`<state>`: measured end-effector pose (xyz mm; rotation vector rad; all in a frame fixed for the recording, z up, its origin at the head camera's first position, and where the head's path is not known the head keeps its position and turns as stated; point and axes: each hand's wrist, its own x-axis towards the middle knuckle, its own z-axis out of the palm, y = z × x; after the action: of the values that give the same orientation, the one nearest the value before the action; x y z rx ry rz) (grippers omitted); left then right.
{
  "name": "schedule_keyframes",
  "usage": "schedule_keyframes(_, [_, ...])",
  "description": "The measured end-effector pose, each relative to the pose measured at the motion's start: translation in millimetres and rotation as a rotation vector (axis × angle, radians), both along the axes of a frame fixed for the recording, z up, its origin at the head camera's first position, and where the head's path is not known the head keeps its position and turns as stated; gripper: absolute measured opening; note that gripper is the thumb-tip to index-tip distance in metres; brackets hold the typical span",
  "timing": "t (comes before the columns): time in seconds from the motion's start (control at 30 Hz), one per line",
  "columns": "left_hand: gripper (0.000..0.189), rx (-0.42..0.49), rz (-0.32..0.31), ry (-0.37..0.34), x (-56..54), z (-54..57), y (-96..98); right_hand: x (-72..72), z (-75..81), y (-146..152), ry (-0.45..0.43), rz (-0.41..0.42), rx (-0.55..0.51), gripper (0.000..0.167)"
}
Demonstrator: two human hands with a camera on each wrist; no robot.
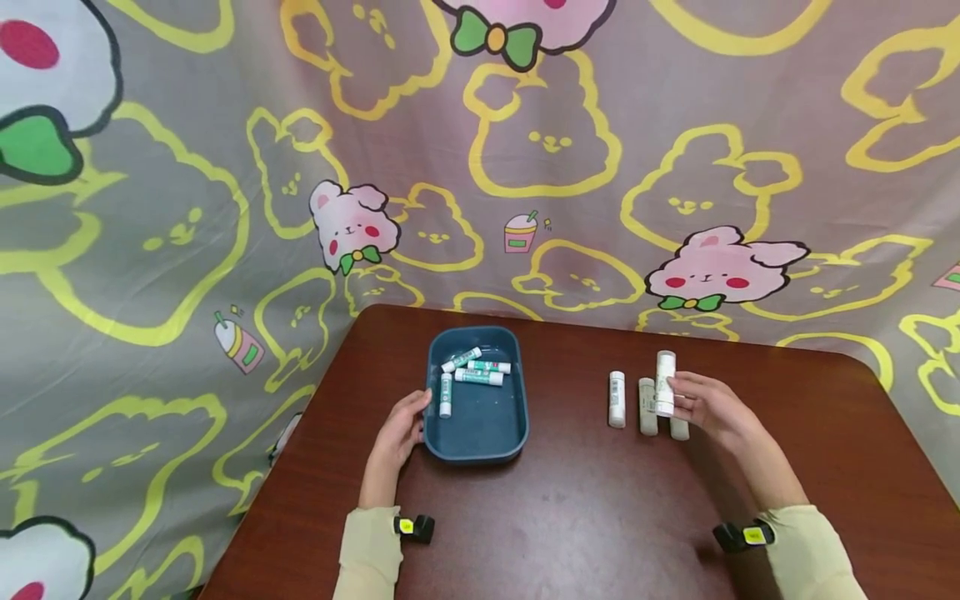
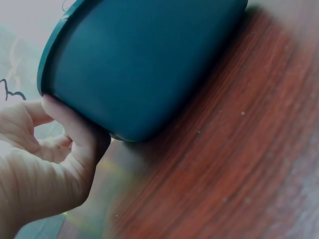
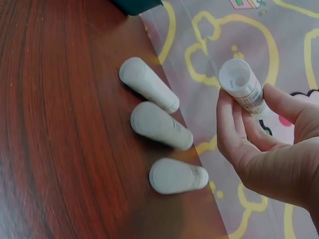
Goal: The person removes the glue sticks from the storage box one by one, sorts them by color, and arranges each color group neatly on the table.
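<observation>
Sleeves: two pale cream cloth sleeves (image 1: 367, 554) lay nearest, with black wrist straps (image 1: 415, 528) bearing yellow patches.
Right hand: the right hand (image 1: 716, 408) pinched one white cylindrical tube (image 1: 664, 382), apparently plastic, between thumb and fingers – a narrow hold.
Held tube: above the brown wood-grain table (image 1: 585, 517), near the other tubes; its hollow end faced the right wrist camera.
Handling: probably light, stiff and smooth, perhaps slippery, hardly fragile. Best hold, I judged: mid-barrel, thumb opposite fingers.
Waiting tubes: three similar white tubes (image 1: 617, 400) in a loose row on the table, just beside the right hand; upright or lying, could not tell.
Left hand: the left hand (image 1: 405, 425), fingers bent, held the dark blue rectangular plastic tray (image 1: 480, 433) at its left rim.
Tray: on the table, well apart from the row. Walls looked stiff; the rim seemed the sound handhold.
Tray contents: four white tubes with green labels (image 1: 478, 377), lying flat – one along the left wall, three towards the far end.
</observation>
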<state>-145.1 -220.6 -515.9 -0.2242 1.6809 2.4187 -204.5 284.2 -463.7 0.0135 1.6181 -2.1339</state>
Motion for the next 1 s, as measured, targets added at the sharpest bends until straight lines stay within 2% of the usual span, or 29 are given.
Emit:
schedule_keyframes(0.13, [0.021, -0.025, 0.045, -0.092, -2.5, -0.5, 2.3, 1.2, -5.0, 10, 0.013, 0.006, -0.058, 0.024])
schedule_keyframes(0.27, [0.021, -0.010, 0.057, -0.123, -3.0, 1.3, 2.8, 2.7, -8.7, 20, 0.020, 0.006, -0.058, 0.025])
schedule_keyframes(0.63, [0.019, -0.024, 0.033, -0.118, -1.9, 1.0, 0.4, 7.5, -16.7, 44, 0.035, 0.002, -0.027, 0.028])
schedule_keyframes(0.87, [0.019, -0.024, 0.040, -0.115, -2.4, -0.1, -0.1, 9.7, -21.3, 57, -0.003, -0.028, 0.079, 0.020])
schedule_keyframes(1.0, [0.019, -0.026, 0.043, -0.115, -2.9, 1.3, 0.8, 11.5, -23.3, 64, -0.016, -0.040, 0.099, 0.022])
